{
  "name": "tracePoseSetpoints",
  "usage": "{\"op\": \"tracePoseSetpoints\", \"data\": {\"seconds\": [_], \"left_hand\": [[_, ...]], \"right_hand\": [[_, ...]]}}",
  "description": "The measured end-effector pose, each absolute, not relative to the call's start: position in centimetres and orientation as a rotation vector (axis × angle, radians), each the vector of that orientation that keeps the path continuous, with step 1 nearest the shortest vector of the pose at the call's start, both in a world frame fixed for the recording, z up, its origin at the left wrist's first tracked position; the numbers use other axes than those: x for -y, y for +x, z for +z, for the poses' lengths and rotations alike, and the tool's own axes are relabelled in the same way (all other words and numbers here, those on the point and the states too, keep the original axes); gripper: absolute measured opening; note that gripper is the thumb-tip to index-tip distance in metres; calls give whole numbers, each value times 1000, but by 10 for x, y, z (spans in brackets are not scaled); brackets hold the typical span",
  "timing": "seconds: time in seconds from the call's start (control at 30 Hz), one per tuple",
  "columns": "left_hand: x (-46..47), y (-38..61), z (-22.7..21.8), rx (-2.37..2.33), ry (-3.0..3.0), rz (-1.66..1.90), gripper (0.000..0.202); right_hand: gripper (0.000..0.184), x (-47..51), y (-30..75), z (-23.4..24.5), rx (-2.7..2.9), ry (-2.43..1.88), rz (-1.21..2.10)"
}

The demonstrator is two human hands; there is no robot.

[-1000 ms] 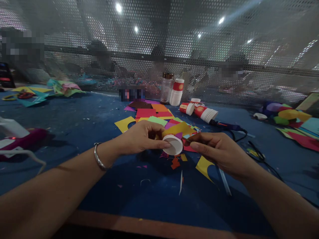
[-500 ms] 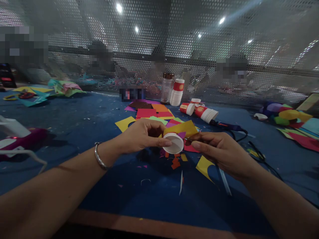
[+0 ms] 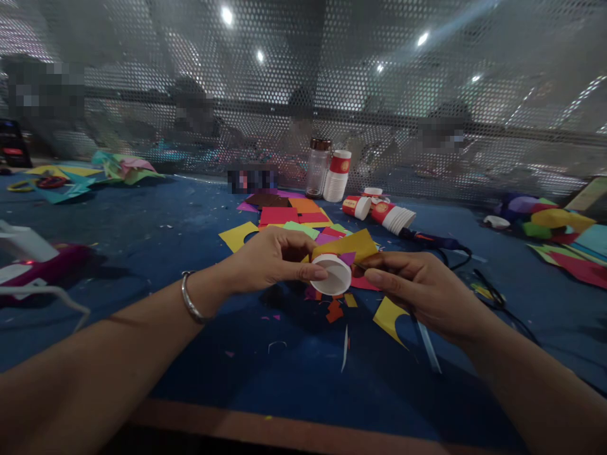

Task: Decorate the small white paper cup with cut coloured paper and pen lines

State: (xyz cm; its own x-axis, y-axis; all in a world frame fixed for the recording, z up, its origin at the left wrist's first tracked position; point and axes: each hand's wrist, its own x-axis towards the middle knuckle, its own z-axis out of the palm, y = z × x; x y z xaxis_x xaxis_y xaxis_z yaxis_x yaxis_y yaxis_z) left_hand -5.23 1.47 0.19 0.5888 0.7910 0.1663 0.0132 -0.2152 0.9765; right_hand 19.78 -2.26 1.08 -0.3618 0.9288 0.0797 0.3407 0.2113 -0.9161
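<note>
My left hand [image 3: 270, 259] pinches a small white paper cup [image 3: 333, 275] by its rim, the cup's open mouth turned toward me. A yellow paper sheet [image 3: 348, 244] lies around the cup's far side. My right hand [image 3: 417, 287] has its fingers closed on the right edge of that yellow sheet, right beside the cup. Both hands hover just above a scatter of coloured paper scraps [image 3: 334, 308] on the blue table [image 3: 199, 341]. A metal bangle [image 3: 188, 298] circles my left wrist.
Coloured paper sheets [image 3: 284, 213] lie behind my hands. A clear jar [image 3: 317, 167], a stack of cups [image 3: 337, 176] and toppled red cups [image 3: 379, 212] stand further back. A glue gun with a cable [image 3: 434, 240] lies right. A perforated metal screen [image 3: 303, 95] closes the back.
The yellow sheet has risen and wrapped closer over the cup. Both hands and the cup have shifted slightly up and to the right.
</note>
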Motion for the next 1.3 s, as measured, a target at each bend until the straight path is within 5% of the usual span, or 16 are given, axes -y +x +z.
{"op": "tracePoseSetpoints", "data": {"seconds": [1.3], "left_hand": [[-13, -52, 3, -702, 1765, 755, 25]], "right_hand": [[40, 22, 197, 11, 1895, -1225, 1085]]}}
